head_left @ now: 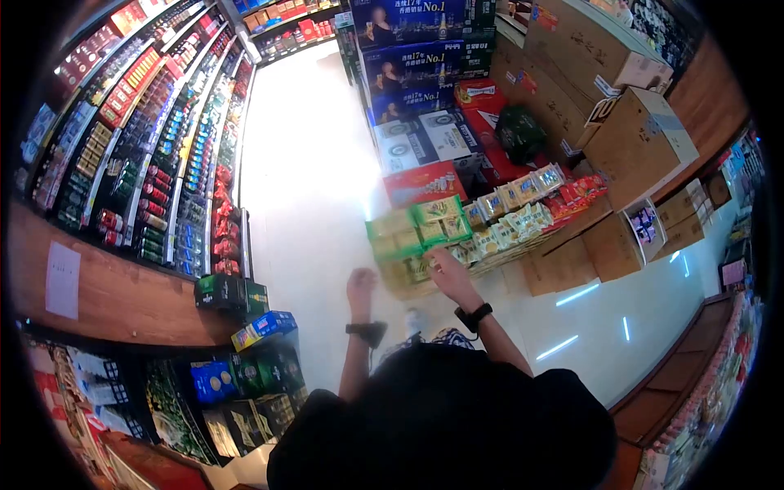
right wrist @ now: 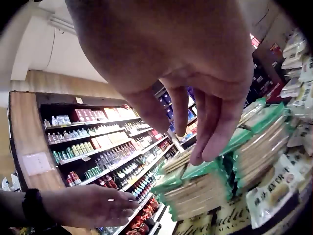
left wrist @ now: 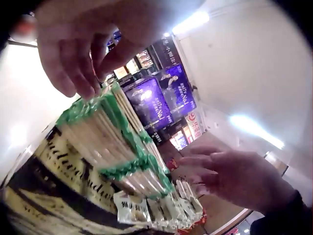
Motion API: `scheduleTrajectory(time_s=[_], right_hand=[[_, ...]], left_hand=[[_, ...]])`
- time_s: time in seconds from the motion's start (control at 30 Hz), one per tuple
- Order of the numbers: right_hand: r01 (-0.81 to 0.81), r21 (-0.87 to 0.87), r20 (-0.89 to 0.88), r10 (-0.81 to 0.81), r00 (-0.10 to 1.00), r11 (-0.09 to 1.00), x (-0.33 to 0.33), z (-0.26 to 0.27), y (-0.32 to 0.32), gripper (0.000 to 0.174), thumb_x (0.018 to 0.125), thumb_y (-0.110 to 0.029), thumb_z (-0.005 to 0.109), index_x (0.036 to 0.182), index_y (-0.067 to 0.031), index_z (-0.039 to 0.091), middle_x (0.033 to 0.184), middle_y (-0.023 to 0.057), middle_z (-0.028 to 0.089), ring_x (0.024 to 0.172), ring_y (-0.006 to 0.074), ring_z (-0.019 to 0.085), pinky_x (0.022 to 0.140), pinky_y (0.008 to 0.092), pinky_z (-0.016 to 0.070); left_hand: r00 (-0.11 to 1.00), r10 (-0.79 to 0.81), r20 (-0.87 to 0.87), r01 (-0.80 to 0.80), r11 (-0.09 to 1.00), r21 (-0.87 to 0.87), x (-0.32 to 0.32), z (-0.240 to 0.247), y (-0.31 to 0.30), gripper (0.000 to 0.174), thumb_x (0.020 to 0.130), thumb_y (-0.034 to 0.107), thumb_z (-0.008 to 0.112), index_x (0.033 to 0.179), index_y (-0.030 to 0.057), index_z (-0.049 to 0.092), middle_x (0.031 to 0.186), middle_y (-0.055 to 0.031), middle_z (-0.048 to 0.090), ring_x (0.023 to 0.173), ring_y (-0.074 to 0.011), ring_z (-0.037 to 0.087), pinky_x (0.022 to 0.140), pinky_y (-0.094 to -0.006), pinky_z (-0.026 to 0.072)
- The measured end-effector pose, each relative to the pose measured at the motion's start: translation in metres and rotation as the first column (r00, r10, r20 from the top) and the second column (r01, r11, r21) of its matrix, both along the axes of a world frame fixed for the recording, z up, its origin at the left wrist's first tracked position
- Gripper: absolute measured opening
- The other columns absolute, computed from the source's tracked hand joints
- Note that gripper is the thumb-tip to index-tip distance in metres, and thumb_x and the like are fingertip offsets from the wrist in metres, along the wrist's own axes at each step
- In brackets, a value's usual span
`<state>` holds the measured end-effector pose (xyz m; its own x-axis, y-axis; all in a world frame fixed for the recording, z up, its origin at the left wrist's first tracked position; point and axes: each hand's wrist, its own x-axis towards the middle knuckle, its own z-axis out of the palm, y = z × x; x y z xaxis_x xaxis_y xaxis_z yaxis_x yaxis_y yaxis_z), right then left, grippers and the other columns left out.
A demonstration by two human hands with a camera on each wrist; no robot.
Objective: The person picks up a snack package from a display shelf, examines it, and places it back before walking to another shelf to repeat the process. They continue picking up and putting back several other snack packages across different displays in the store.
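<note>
Green-edged clear packs of flat crackers (head_left: 397, 233) lie side by side on the near end of a low display. My left hand (head_left: 362, 287) hovers just left of them with loosely bent fingers and nothing in its grasp. In the left wrist view, its fingertips overlap the upper corner of a green pack (left wrist: 115, 125). My right hand (head_left: 453, 276) is at the packs' near right side, fingers pointing down. From the right wrist, those fingers (right wrist: 212, 142) hang right over the packs' top edges without curling round one. Small white snack packets (head_left: 513, 227) sit beside the crackers.
Stacked blue beer cartons (head_left: 416, 69) and large brown boxes (head_left: 584, 49) stand behind the display. Shelves of bottles and cans (head_left: 155, 155) line the left across a pale floor aisle (head_left: 302, 155). A wooden counter (head_left: 122, 282) is at the near left.
</note>
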<state>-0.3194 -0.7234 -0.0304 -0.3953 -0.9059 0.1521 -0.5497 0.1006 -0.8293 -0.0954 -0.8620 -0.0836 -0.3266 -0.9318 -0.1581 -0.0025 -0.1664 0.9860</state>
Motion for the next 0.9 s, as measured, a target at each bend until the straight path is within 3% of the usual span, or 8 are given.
scheduleTrajectory(time_s=[0.23,0.33,0.43,0.53,0.67,0.8,0.87,0.9], right_hand=[[-0.05,-0.143,-0.213,0.018,0.977,0.988,-0.003,0.014,-0.088,0.034,0.087,-0.013,0.06,0.12,-0.0045,0.058,0.134,0.0189,0.052,0.105,0.0301,0.063,0.089,0.0376,0.0512],[0.039,0.127,0.058,-0.047,0.997,0.991,0.0,0.025,-0.102,0.036,0.087,-0.016,0.061,0.121,-0.0041,0.057,0.133,0.0205,0.052,0.118,0.0329,0.057,0.094,0.0406,0.0497],[0.038,0.148,-0.173,-0.012,0.985,0.988,0.004,0.037,-0.105,0.033,0.089,-0.017,0.06,0.12,-0.005,0.059,0.131,0.0207,0.054,0.122,0.0337,0.053,0.1,0.0425,0.0471],[-0.075,0.24,-0.546,0.199,0.814,0.968,0.002,-0.001,-0.111,0.028,0.092,-0.017,0.056,0.117,-0.0051,0.06,0.125,0.0213,0.056,0.118,0.0343,0.054,0.104,0.0445,0.0434],[-0.131,0.162,-0.505,0.196,0.841,0.978,-0.001,-0.025,-0.109,0.032,0.088,-0.021,0.058,0.112,-0.0013,0.062,0.115,0.0209,0.058,0.114,0.0374,0.054,0.103,0.0458,0.0428],[0.004,0.003,-0.186,-0.003,0.983,1.0,0.008,-0.04,-0.117,0.04,0.088,-0.023,0.06,0.122,-0.0019,0.059,0.121,0.0198,0.056,0.116,0.0354,0.054,0.101,0.0449,0.0446],[0.058,-0.11,-0.223,-0.081,0.971,0.992,0.018,-0.017,-0.105,0.03,0.096,-0.021,0.049,0.117,-0.0024,0.06,0.116,0.0209,0.057,0.114,0.035,0.055,0.1,0.0456,0.0444],[0.067,0.02,-0.111,-0.065,0.992,0.998,0.018,-0.005,-0.103,0.037,0.093,-0.022,0.055,0.124,-0.003,0.056,0.118,0.02,0.058,0.116,0.0355,0.055,0.1,0.0451,0.045]], left_hand=[[0.998,-0.059,0.018,0.059,0.998,0.001,-0.033,0.007,-0.079,0.016,0.096,0.018,0.058,0.106,0.0055,0.062,0.101,-0.0062,0.066,0.085,-0.0144,0.063,0.07,-0.0282,0.0525],[0.989,-0.116,0.087,0.114,0.993,0.027,-0.045,0.004,-0.098,0.022,0.097,0.023,0.06,0.109,0.0047,0.062,0.104,-0.0067,0.065,0.087,-0.0151,0.063,0.072,-0.0294,0.0534],[0.979,-0.16,0.128,0.158,0.987,0.02,-0.055,0.0,-0.107,0.027,0.098,0.026,0.061,0.112,0.0031,0.062,0.104,-0.0071,0.065,0.088,-0.0155,0.063,0.073,-0.0298,0.0539],[0.977,-0.182,0.112,0.185,0.983,-0.018,-0.057,-0.017,-0.114,0.028,0.097,0.025,0.063,0.113,0.0017,0.063,0.106,-0.007,0.065,0.09,-0.0155,0.063,0.072,-0.0291,0.0539],[0.979,-0.183,0.092,0.187,0.981,-0.043,-0.058,0.008,-0.108,0.024,0.093,0.015,0.068,0.11,-0.0011,0.061,0.101,-0.0106,0.065,0.09,-0.0177,0.063,0.07,-0.0303,0.0529],[0.984,-0.176,0.023,0.177,0.984,-0.025,-0.057,0.019,-0.1,0.024,0.091,0.01,0.069,0.109,-0.0007,0.056,0.099,-0.0083,0.061,0.091,-0.0175,0.061,0.069,-0.0304,0.0552],[0.983,-0.181,-0.023,0.18,0.983,-0.042,-0.056,0.011,-0.097,0.025,0.091,0.008,0.069,0.11,-0.0006,0.053,0.105,-0.0091,0.059,0.097,-0.0194,0.06,0.074,-0.0318,0.0564],[0.985,-0.162,-0.055,0.161,0.987,-0.019,-0.06,0.022,-0.089,0.026,0.092,0.008,0.067,0.111,-0.0009,0.052,0.106,-0.0098,0.057,0.097,-0.0197,0.059,0.077,-0.0322,0.0559]])
